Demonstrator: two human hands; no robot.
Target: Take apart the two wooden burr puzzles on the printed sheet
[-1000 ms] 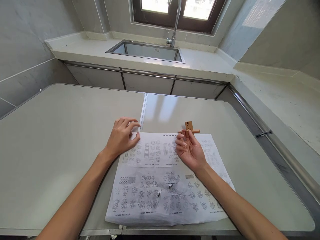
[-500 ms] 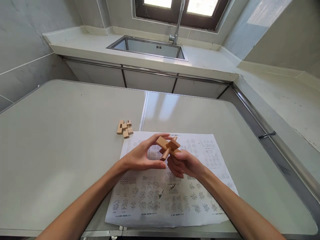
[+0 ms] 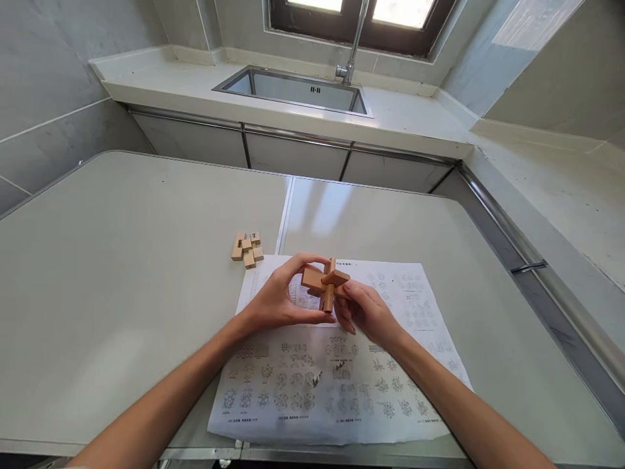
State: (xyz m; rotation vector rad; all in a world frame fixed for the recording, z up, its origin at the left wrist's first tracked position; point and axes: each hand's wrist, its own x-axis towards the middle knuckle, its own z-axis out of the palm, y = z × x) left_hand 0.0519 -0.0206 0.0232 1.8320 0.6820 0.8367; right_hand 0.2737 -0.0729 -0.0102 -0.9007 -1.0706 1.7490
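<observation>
A wooden interlocking puzzle [image 3: 312, 279], made of crossed flat bars and a round rod, is held up between both hands over a printed sheet [image 3: 293, 423]. My left hand [image 3: 273, 298] is curved around its left side, forefinger at the rod's upper end and thumb at its lower end. With thumb and bent fingers, my right hand [image 3: 374, 312] pinches the puzzle's right side. Part of the puzzle's underside is hidden by the fingers. Beyond the sheet's left corner lies a small cluster of pale wooden puzzle pieces [image 3: 247, 245], one marked with a dark figure.
The sheet of small diagrams lies on a light folding table [image 3: 122, 273] with a seam down its middle. Behind the table runs a white counter [image 3: 166, 81] with a steel sink [image 3: 293, 88] and a tap [image 3: 347, 68]. A metal rail [image 3: 547, 280] borders the right side.
The puzzle has turned so its rod stands closer to upright. My left thumb and forefinger have closed on the rod's ends. My right hand has shifted slightly up.
</observation>
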